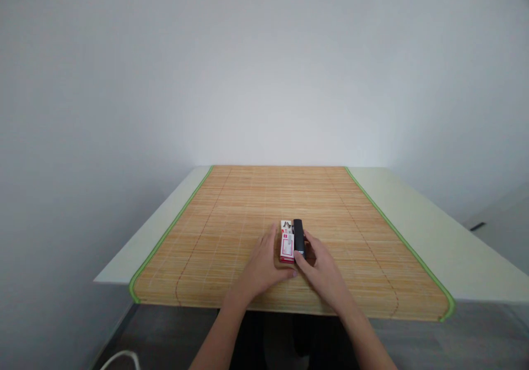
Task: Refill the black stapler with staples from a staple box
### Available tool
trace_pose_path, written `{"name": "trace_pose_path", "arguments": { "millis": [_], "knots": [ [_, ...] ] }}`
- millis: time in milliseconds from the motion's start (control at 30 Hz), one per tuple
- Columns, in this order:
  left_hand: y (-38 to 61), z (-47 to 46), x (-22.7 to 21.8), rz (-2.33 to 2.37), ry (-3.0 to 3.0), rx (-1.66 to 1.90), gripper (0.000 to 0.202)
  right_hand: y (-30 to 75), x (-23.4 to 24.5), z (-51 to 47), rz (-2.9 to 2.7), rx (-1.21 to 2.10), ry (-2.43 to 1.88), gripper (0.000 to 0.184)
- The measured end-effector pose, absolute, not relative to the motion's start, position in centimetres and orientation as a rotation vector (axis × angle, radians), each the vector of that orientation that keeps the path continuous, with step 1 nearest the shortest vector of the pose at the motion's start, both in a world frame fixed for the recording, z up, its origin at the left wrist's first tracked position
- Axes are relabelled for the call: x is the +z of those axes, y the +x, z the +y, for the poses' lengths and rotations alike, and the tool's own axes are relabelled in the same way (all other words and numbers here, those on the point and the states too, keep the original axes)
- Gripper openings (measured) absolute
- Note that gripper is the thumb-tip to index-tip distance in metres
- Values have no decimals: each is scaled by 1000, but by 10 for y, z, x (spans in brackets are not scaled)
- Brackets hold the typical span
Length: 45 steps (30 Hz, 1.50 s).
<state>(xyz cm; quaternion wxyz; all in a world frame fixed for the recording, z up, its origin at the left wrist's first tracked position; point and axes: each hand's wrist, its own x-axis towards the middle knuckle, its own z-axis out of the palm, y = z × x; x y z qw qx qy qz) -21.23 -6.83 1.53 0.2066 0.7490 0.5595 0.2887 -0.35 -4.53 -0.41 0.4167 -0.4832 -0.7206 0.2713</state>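
**Left hand (261, 264) and right hand (323, 270) on either side**

My left thumb and fingers stand apart beside red-and-white box (287, 248). My right thumb and fingers straddle the near part of black case (298, 234); can't tell if clamped. Case sits just right of box; white box (286, 226) just beyond. All on bamboo mat (248, 205), wall (289, 83) behind.

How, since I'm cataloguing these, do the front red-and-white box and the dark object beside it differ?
The front box is white with red; the dark object is nearly black. The dark object also looks longer than the front box. Both lie side by side.
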Motion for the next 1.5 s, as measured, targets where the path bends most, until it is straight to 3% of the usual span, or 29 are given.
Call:
{"name": "trace_pose_path", "arguments": {
  "millis": [200, 500, 733, 1233, 1500],
  "knots": [
    [-212, -41, 16, 1444, 2042, 903, 131, 7, -10, -37, -1873, 674, -1205, 63],
    [-219, -50, 41, 1399, 2209, 864, 77, 4, -8, -47, -1880, 564, -1203, 58],
    [-214, -50, 54, 1454, 2326, 724, 54, 5, -10, -46, -1873, 566, -1209, 61],
    [-230, -61, 39, 1482, 2150, 983, 45, 4, -5, -46, -1885, 585, -1182, 49],
    [-289, -42, 15, 2012, 2069, 818, 57, 3, -8, -47, -1864, 575, -1228, 58]
  ]
}}
